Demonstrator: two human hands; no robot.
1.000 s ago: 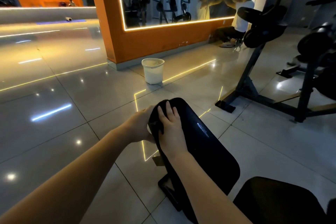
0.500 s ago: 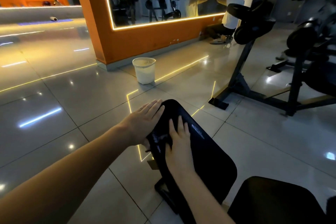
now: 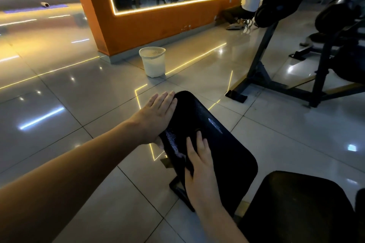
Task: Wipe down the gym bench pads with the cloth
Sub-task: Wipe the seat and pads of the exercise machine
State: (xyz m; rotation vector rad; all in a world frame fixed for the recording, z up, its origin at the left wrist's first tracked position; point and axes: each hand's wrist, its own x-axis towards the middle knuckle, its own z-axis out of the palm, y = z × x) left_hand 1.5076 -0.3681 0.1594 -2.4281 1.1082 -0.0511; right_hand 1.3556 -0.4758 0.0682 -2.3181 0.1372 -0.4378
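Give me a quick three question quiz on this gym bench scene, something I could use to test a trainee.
1. True or false: the left hand grips the back pad with curled fingers.
2. What stands by the orange wall? A: a white bucket. B: a dumbbell. C: a chair.
3. In a few words: how does the right hand lie?

Key: 1 false, its fingers are straight, flat against the pad's side. 2 A. 3 flat on top of the back pad, fingers straight.
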